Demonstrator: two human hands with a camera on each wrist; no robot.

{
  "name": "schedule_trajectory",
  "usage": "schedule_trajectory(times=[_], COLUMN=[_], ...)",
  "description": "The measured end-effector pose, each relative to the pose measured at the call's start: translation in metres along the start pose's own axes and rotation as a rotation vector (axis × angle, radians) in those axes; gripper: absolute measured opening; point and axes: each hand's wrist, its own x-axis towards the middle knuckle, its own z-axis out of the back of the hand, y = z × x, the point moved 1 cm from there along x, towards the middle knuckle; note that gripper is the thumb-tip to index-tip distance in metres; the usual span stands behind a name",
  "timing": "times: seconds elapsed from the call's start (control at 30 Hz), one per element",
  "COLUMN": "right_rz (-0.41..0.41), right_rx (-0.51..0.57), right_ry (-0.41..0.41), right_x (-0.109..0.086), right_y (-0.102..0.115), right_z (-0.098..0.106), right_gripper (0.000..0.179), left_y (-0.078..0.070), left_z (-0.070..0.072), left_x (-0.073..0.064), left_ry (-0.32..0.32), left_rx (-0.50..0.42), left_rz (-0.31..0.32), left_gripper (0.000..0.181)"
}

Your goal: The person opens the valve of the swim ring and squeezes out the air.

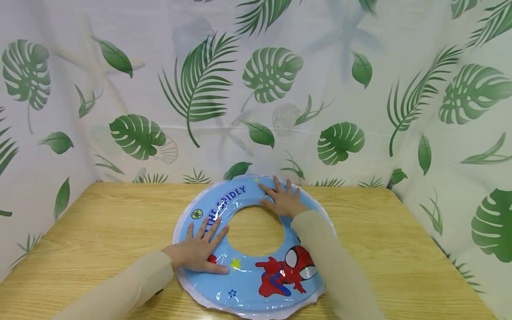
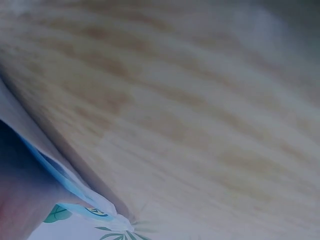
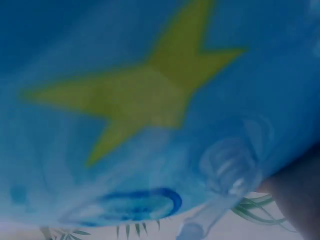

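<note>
A blue swim ring [image 1: 244,291] with a red cartoon figure, lettering and stars lies flat on the wooden table, its pale rim wavy at the front. Fingers spread, my left hand [image 1: 196,253] rests on the ring's left side. Across the hole, my right hand [image 1: 286,202] lies on the upper right part, its fingers also spread. The right wrist view gives a close look at a yellow star [image 3: 145,92] on the ring and a clear plastic valve [image 3: 227,165]. Only the ring's edge [image 2: 97,202] shows in the left wrist view, beside a dark, blurred part of the hand.
The wooden table [image 1: 120,213] extends to both sides of the ring. A white curtain [image 1: 224,102] with green leaf prints hangs behind the table and along its left and right sides. The ring's far edge reaches close to the back curtain.
</note>
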Motion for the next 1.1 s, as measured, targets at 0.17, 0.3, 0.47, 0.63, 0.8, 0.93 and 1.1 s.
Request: schedule_trajectory(times=[0.17, 0.3, 0.47, 0.63, 0.8, 0.93, 1.1], right_rz=[-0.042, -0.047, -0.059, -0.07, -0.083, -0.086, -0.083], right_rx=[0.036, 0.032, 0.018, -0.005, -0.007, -0.008, -0.001], right_ry=[0.043, 0.073, 0.106, 0.128, 0.138, 0.142, 0.154], right_x=[0.002, 0.003, 0.004, 0.005, 0.006, 0.007, 0.006], right_y=[-0.002, -0.003, -0.003, -0.003, -0.003, -0.002, -0.002], right_z=[-0.006, -0.01, -0.015, -0.017, -0.017, -0.018, -0.018], right_gripper=[0.06, 0.06, 0.06, 0.059, 0.059, 0.058, 0.058], left_y=[0.0, -0.001, -0.002, -0.001, -0.001, 0.0, 0.0], left_z=[0.0, 0.0, 0.001, 0.001, 0.001, 0.002, 0.001], left_x=[0.0, -0.001, -0.001, -0.002, -0.002, -0.001, -0.001], left_ry=[-0.006, -0.014, -0.015, -0.015, -0.014, -0.01, -0.006], left_rx=[-0.005, 0.0, 0.0, 0.003, 0.005, 0.002, 0.002], left_rz=[0.003, -0.005, -0.013, -0.011, -0.007, -0.004, -0.004], left_gripper=[0.104, 0.104, 0.103, 0.103, 0.103, 0.102, 0.103])
